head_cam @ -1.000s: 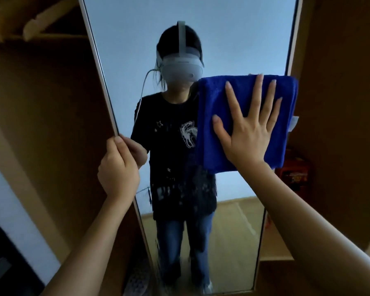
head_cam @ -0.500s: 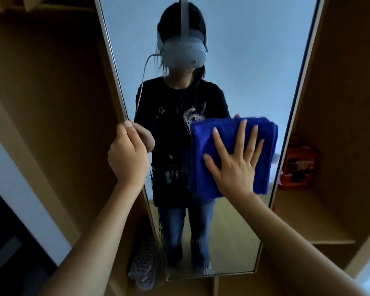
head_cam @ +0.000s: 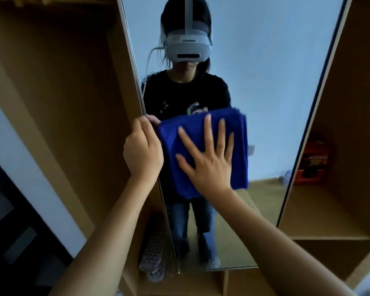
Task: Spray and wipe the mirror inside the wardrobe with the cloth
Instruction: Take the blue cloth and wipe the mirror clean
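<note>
A tall mirror (head_cam: 276, 82) stands inside the wooden wardrobe and reflects a person in a headset. A folded blue cloth (head_cam: 239, 146) lies flat against the glass near the mirror's left side, at mid height. My right hand (head_cam: 207, 161) presses on the cloth with straight, spread fingers. My left hand (head_cam: 142, 150) grips the mirror's left edge, fingers curled round the frame, right beside the cloth. No spray bottle is in view.
A wooden wardrobe wall (head_cam: 62, 103) rises to the left of the mirror. A shelf (head_cam: 320, 212) on the right carries a red box (head_cam: 313, 163). A perforated slipper (head_cam: 154, 259) lies on the floor by the mirror's lower left corner.
My right hand has slid the cloth down and leftward across the glass, from the upper right to beside my left hand. The left hand keeps its hold on the mirror's edge.
</note>
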`<state>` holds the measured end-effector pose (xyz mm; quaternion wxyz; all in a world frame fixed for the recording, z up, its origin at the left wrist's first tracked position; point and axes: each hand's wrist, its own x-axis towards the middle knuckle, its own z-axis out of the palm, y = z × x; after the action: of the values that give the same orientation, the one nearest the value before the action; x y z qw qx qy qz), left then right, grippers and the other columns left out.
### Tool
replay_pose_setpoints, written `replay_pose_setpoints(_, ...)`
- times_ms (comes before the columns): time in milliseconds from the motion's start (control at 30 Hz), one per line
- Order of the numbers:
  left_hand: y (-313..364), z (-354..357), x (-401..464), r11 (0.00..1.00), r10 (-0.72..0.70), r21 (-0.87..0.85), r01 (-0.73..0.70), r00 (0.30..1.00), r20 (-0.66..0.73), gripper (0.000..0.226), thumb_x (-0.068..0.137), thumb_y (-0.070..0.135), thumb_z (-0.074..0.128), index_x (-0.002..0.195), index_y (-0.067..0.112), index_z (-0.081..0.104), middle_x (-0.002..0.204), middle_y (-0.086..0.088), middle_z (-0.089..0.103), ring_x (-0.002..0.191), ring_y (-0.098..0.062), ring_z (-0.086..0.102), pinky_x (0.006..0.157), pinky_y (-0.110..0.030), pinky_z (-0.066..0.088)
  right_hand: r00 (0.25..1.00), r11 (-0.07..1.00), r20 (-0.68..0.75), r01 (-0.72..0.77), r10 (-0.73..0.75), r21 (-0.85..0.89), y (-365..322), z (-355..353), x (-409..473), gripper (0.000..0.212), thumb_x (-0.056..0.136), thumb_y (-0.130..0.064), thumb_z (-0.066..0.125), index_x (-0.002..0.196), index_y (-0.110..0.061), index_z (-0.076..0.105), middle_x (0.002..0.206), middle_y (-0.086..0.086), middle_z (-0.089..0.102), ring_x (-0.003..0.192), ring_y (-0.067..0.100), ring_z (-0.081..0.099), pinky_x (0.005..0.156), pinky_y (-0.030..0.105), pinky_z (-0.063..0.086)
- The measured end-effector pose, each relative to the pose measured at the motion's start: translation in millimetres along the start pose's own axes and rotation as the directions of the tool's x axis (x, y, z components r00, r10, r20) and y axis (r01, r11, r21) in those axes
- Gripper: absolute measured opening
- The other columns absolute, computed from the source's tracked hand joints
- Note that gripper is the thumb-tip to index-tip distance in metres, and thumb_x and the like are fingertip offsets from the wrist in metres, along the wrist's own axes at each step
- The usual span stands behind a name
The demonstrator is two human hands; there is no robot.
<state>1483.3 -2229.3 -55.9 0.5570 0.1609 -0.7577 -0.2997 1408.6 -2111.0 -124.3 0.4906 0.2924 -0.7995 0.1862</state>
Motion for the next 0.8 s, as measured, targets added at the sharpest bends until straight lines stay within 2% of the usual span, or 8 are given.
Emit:
replay_pose_setpoints(100,0,-1,1,1.0,0.006,0.021,-0.006,1.0,-0.013,0.038,0.105,0.026,0.029,0.102,0.008,0.062,0.08,0.004,0.064,0.071,-0.012,0.063,0.057,-0.02,0.043,0.997,1.0,0.074,0.013,-0.012,-0.013,-6,18,-49,0.066,0.093,-0.064,0.035,0.151,-0.048,0.007,0.163,0.004,-0.007,0.149,0.031,-0.017,0.119,0.049,-0.012)
replay_pose_setpoints(200,0,-1,0,1.0,0.011,0.025,-0.011,1.0,-0.015,0.037,0.105,0.025,0.03,0.102,0.008,0.063,0.078,0.006,0.061,0.069,-0.008,0.06,0.055,-0.013,0.039,0.993,1.0,0.119,-0.003,0.007,-0.031,-8,22,-63,0.067,0.093,-0.064,0.031,0.152,-0.049,0.002,0.162,0.004,-0.006,0.148,0.032,-0.01,0.119,0.049,-0.013)
replay_pose_setpoints(300,-1,-2,0,1.0,0.015,0.011,-0.015,1.0,-0.006,0.037,0.105,0.024,0.03,0.1,0.008,0.063,0.076,0.004,0.063,0.067,-0.011,0.061,0.054,-0.015,0.04,0.991,1.0,0.136,-0.007,0.009,-0.01,-10,12,-49,0.064,0.094,-0.063,0.031,0.151,-0.048,0.005,0.162,0.006,-0.002,0.149,0.031,-0.014,0.118,0.049,-0.013)
replay_pose_setpoints(400,0,-4,0,0.999,0.031,-0.023,-0.032,0.999,-0.012,0.038,0.105,0.026,0.026,0.089,0.013,0.058,0.063,0.011,0.056,0.054,-0.005,0.055,0.047,-0.014,0.036,0.997,1.0,0.083,0.001,-0.003,0.031,-13,-6,-2,0.061,0.095,-0.063,0.032,0.15,-0.048,0.01,0.162,0.006,0.0,0.149,0.032,-0.011,0.117,0.049,-0.014)
replay_pose_setpoints(500,2,-7,-1,0.992,-0.026,-0.125,0.027,1.0,0.003,0.047,0.104,0.033,0.02,0.078,0.012,0.052,0.055,0.001,0.051,0.044,-0.011,0.048,0.043,-0.029,0.035,1.0,0.999,-0.025,-0.012,0.013,0.04,-25,-25,65,0.062,0.097,-0.063,0.034,0.152,-0.044,0.016,0.163,0.01,0.005,0.149,0.036,-0.003,0.118,0.051,-0.012)
replay_pose_setpoints(600,5,-10,-1,0.976,-0.056,-0.209,0.059,0.998,0.02,0.05,0.103,0.037,0.018,0.084,0.012,0.056,0.06,0.001,0.057,0.047,-0.01,0.052,0.045,-0.031,0.038,0.995,0.999,-0.098,-0.026,0.029,0.029,-37,-32,96,0.061,0.097,-0.062,0.034,0.153,-0.04,0.021,0.163,0.013,0.01,0.149,0.038,0.0,0.119,0.054,-0.007)
replay_pose_setpoints(667,5,-12,0,0.969,-0.079,-0.233,0.081,0.997,0.019,0.05,0.103,0.038,0.018,0.089,0.012,0.059,0.067,0.0,0.062,0.053,-0.011,0.056,0.05,-0.033,0.043,0.995,1.0,-0.094,-0.018,0.02,0.018,-42,-28,86,0.061,0.098,-0.062,0.034,0.153,-0.039,0.021,0.163,0.013,0.009,0.149,0.039,-0.001,0.119,0.054,-0.007)
replay_pose_setpoints(800,4,-12,0,0.956,-0.138,-0.258,0.141,0.99,0.027,0.053,0.102,0.039,0.018,0.083,0.008,0.057,0.067,-0.003,0.06,0.056,-0.014,0.056,0.056,-0.036,0.045,1.0,1.0,0.017,0.001,-0.001,0.003,-49,-5,23,0.062,0.098,-0.063,0.03,0.153,-0.043,0.011,0.164,0.01,-0.001,0.149,0.034,-0.015,0.119,0.052,-0.012)
